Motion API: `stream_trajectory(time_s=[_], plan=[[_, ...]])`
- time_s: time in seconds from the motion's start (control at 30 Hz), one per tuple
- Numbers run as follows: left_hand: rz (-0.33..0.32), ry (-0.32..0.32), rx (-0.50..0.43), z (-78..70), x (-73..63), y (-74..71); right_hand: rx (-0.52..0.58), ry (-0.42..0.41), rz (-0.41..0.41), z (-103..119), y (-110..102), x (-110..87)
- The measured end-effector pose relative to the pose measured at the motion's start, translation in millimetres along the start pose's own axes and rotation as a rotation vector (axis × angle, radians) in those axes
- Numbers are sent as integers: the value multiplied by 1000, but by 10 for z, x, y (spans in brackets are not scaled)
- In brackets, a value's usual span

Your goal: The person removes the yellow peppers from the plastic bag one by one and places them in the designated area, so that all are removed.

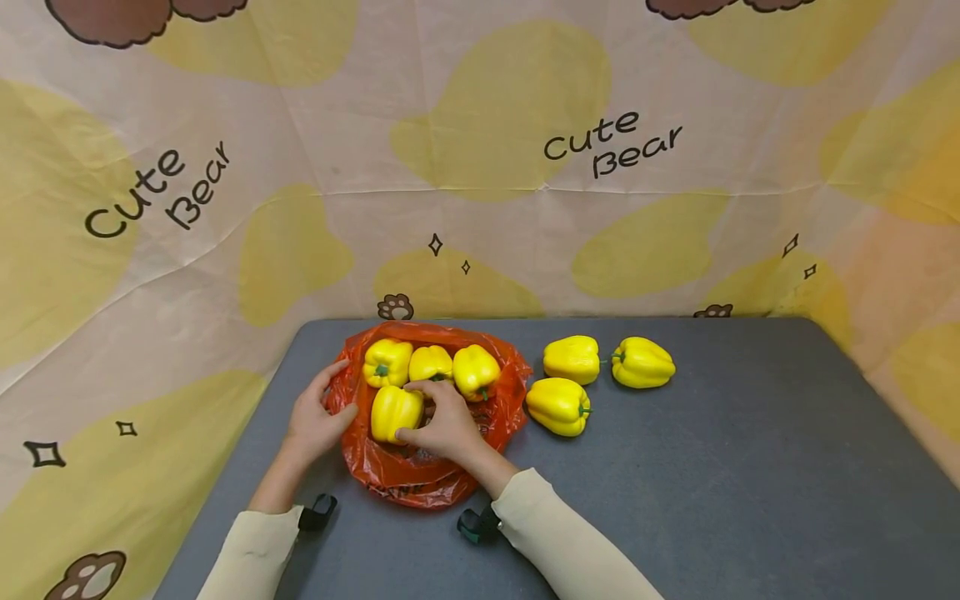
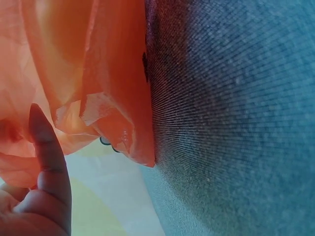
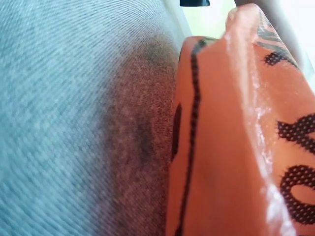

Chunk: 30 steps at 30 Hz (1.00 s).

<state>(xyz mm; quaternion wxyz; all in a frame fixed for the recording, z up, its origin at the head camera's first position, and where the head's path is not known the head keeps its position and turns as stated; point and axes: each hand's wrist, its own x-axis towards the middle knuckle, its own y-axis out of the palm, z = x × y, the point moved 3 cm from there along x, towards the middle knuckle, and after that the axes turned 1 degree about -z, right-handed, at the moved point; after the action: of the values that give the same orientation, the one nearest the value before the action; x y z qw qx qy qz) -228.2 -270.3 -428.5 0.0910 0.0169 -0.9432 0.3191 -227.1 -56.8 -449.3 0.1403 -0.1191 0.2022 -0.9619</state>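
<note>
An orange-red plastic bag [image 1: 431, 492] lies spread at the table's left side, its mouth facing up, with several yellow bell peppers inside. My right hand [image 1: 450, 425] reaches into it and grips the front-left yellow bell pepper [image 1: 393, 414], thumb at the near side and fingers over the far side. Behind that one, three peppers sit in a row, among them a left one [image 1: 387, 362] and a right one [image 1: 476, 372]. On the bag's left edge, my left hand [image 1: 315, 421] holds the plastic; one straight finger [image 2: 51, 177] shows beside the bag [image 2: 118, 88] in the left wrist view.
Right of the bag, three more yellow peppers lie on the grey table [image 1: 712, 483]: a near one [image 1: 557, 406], one behind it [image 1: 572, 359] and one farther right [image 1: 642, 362]. A printed cloth [image 1: 480, 167] hangs along the table's back edge.
</note>
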Motion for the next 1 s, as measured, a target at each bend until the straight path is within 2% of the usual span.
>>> stream_trajectory(time_s=[0.7,1.0], plan=[[-18,5,1,-10,10,16,7,-16,-68,-51,68,-8],[-8,-2,-12,-4,1,19,24,14,-81,-50,97,-26]])
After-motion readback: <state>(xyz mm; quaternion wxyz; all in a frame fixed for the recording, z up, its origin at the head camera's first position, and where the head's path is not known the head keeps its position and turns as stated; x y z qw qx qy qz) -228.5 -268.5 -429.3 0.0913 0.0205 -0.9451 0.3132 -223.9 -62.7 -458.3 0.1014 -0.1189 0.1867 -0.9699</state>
